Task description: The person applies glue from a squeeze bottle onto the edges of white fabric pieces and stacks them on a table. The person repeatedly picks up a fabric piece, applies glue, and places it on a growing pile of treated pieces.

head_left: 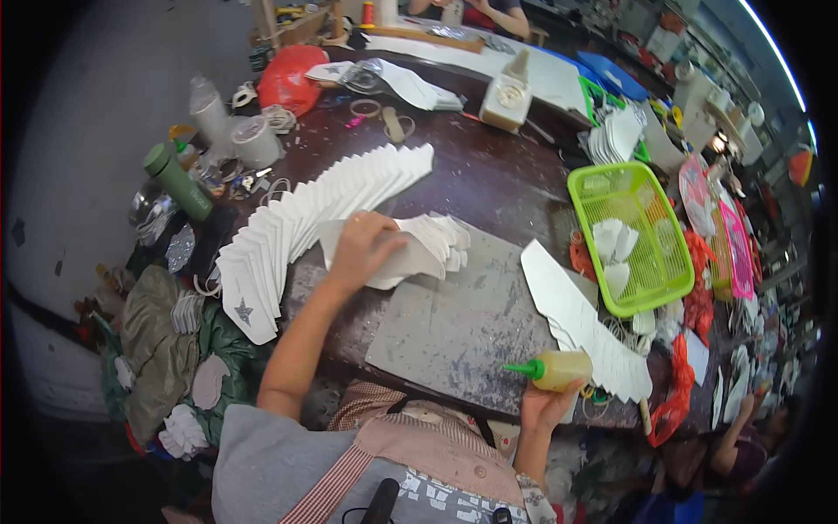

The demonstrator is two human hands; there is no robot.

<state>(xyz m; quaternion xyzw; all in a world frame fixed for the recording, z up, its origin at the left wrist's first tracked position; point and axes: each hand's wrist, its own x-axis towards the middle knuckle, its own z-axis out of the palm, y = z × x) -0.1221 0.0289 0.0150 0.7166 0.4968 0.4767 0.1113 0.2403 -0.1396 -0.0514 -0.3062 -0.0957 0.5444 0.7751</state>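
Note:
My left hand (360, 248) rests over a small pile of white cut pieces (417, 258), fingers apart and slightly bent. Just beyond it curves a long fanned row of overlapping white pieces (301, 214); the nearest one carries a grey star. My right hand (548, 405) is wrapped round a squeeze bottle (563, 370) of yellowish liquid, tilted with its green nozzle toward the left. Both hands are at a grey, stained board (463, 325) on the dark table. Right of the board lies another overlapping row of white pieces (583, 327).
A green plastic basket (572, 205) holding some white pieces stands at the right. A larger bottle (506, 100), scissors (397, 127) and a red bag (292, 79) are farther back. To the left are a green flask (177, 181) and tape rolls (256, 141). Other people sit nearby.

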